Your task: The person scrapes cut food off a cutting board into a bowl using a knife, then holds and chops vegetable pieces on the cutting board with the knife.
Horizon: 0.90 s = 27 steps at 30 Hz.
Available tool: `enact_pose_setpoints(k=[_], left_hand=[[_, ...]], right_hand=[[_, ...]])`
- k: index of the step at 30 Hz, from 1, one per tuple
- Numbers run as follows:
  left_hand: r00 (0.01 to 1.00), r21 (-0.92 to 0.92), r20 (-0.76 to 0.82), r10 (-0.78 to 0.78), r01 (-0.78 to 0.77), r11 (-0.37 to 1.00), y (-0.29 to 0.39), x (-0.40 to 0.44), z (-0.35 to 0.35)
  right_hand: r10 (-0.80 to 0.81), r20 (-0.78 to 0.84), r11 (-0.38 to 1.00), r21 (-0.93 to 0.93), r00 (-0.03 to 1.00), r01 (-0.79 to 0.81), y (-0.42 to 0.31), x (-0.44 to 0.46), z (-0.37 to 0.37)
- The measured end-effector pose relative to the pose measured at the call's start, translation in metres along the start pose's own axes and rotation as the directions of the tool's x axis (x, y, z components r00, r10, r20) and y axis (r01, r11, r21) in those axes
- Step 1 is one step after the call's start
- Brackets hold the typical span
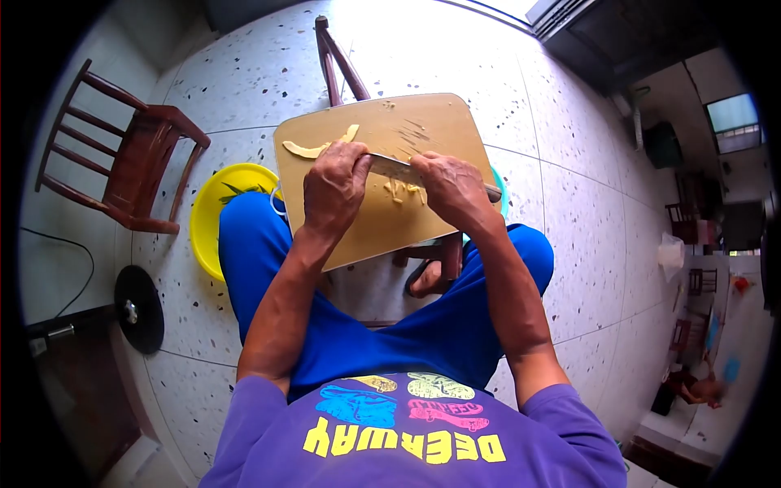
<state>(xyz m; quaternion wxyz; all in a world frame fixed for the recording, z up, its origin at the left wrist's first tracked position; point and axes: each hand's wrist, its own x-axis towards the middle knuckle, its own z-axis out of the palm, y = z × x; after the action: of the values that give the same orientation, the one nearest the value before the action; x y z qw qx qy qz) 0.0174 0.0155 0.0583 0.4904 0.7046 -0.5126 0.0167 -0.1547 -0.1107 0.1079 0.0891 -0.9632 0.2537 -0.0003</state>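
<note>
A tan board [366, 224] with rounded corners sits on what seems to be a dark red wooden stand [330, 69], mostly hidden beneath it. On the board lie a curved pale-yellow strip [306, 152] toward the left edge and scattered yellow slivers [396, 192] near the middle. The speckled floor [578, 220] bears a yellow basin [202, 224] and a wooden chair [140, 159].

Pale speckled floor tiles [586, 211] spread all around, brightly lit towards one o'clock. At ten, a reddish-brown wooden chair [140, 159] stands near a pale wall [134, 61]. A window [735, 122] glows at two o'clock.
</note>
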Motion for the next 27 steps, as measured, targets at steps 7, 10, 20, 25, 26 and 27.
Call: enact_pose_setpoints(k=[7,10,20,25,26,27], left_hand=[[0.998,0.025,0.059,-0.039,0.038,0.999,-0.006,-0.008,-0.002],[0.997,0.024,0.061,-0.038,0.037,0.999,-0.008,-0.007,-0.001],[0.999,-0.057,-0.010,0.045,-0.046,0.997,0.006,0.008,0.010],[1.000,-0.068,0.016,0.006,-0.005,0.998,0.002,0.007,0.015],[1.000,-0.069,0.020,0.002,-0.001,0.998,0.002,0.008,0.015],[1.000,-0.070,0.023,-0.003,0.005,0.998,0.002,0.008,0.016]], right_hand=[[-0.008,-0.013,1.000,0.024,1.000,0.009,-0.002,0.003,0.016],[-0.007,-0.011,1.000,0.024,1.000,0.007,-0.002,0.003,0.017],[0.047,-0.057,0.999,0.021,0.997,-0.046,0.022,0.007,-0.006],[0.065,-0.072,0.998,-0.003,0.995,-0.065,0.022,0.011,0.001],[0.065,-0.070,0.998,-0.004,0.995,-0.065,0.023,0.012,0.002],[0.065,-0.067,0.998,-0.005,0.996,-0.065,0.024,0.013,0.003]])
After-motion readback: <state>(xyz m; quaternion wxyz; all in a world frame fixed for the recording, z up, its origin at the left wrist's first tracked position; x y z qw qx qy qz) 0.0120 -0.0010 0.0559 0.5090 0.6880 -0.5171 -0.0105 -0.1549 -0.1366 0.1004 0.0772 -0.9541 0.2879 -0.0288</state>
